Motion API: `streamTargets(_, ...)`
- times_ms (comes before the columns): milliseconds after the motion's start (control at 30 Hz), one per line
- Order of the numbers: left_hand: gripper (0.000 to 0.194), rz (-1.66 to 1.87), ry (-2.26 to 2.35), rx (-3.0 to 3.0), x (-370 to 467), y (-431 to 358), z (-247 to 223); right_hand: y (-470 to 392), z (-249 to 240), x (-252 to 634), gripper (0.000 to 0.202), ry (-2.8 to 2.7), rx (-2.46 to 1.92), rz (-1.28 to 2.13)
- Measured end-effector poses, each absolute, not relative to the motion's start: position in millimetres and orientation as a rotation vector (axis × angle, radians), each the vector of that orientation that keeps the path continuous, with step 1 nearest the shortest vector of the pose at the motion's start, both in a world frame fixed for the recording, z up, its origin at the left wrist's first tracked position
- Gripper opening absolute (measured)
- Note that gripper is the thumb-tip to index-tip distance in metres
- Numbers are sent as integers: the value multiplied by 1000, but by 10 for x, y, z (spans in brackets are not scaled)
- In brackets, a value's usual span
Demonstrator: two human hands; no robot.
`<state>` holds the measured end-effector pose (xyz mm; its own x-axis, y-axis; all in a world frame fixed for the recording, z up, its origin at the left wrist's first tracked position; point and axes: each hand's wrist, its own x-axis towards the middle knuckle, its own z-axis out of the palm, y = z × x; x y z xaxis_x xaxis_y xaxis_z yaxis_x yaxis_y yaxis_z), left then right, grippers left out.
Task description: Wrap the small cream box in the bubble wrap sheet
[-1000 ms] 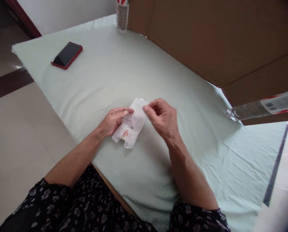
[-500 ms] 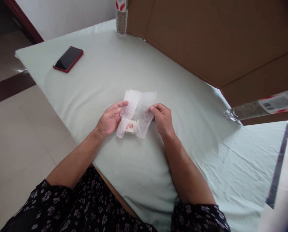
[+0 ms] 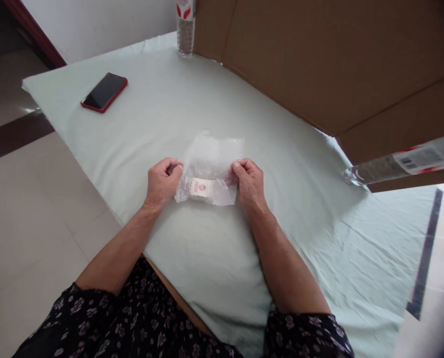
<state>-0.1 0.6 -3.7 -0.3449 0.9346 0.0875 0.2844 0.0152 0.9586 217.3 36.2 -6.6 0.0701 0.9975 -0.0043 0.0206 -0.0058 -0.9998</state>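
A sheet of clear bubble wrap (image 3: 216,154) lies spread on the cloth in front of me. On its near part rests a small whitish block (image 3: 201,189) with a reddish print on top; what kind of thing it is I cannot tell. My left hand (image 3: 163,181) pinches the wrap's left edge between thumb and fingers. The opposite edge is pinched by my right hand (image 3: 249,180). Neither hand touches the block.
A phone in a red case (image 3: 104,92) lies at the far left of the cloth-covered table (image 3: 150,99). Cardboard (image 3: 300,59) stands along the back right. A clear bottle (image 3: 185,35) is upright at its left end, and another bottle (image 3: 400,161) lies at the right.
The bubble wrap has been pulled wider and flatter, uncovering more of the block. My left hand has gone from loosely spread fingers to a pinch and moved slightly left.
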Motion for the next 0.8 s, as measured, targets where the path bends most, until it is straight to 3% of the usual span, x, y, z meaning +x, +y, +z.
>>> streamTargets(167, 15, 1450, 1615, 820, -95, 143, -63, 489, -179, 2293, 21, -1138, -1392, 1007)
streamTargets(333, 23, 1616, 1684, 1141, -103, 60, -28, 452, -26, 2372, 29, -1273, -1388, 731)
streamTargets(567, 30, 1352, 1581, 1850, -23, -105, 69, 213, 363, 2313, 39, -1692, -1329, 1172)
streamTargets(700, 28, 1308, 1590, 1846, -78, -101, 84, 131, 518, 2310, 47, -1814, -1137, 1379)
streamTargets(800, 38, 1339, 1535, 1724, -146, -90, 103, 51, 596, 2281, 48, -2078, -886, 1692)
